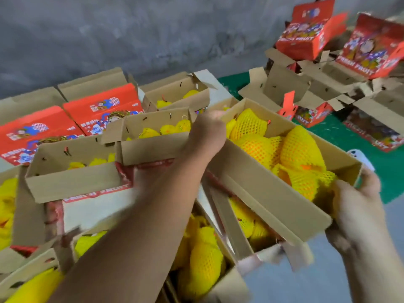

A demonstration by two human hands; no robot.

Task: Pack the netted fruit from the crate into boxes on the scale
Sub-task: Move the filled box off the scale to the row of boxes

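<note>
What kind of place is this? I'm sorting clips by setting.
Probably an informal fruit-packing area. Many open cardboard boxes of netted fruit sit in rows, red "Fresh Fruit" cartons are piled by a bare concrete wall, and both hands carry a filled box.

yellow mesh-netted fruit (299, 149), red printed boxes (306, 33)

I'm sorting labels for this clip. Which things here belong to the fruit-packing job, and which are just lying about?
In the job:
- carried box, gripped by left hand and right hand
- netted fruit inside it
- filled boxes at left

Lying about:
- empty boxes on green mat
- white object, unclear
</note>
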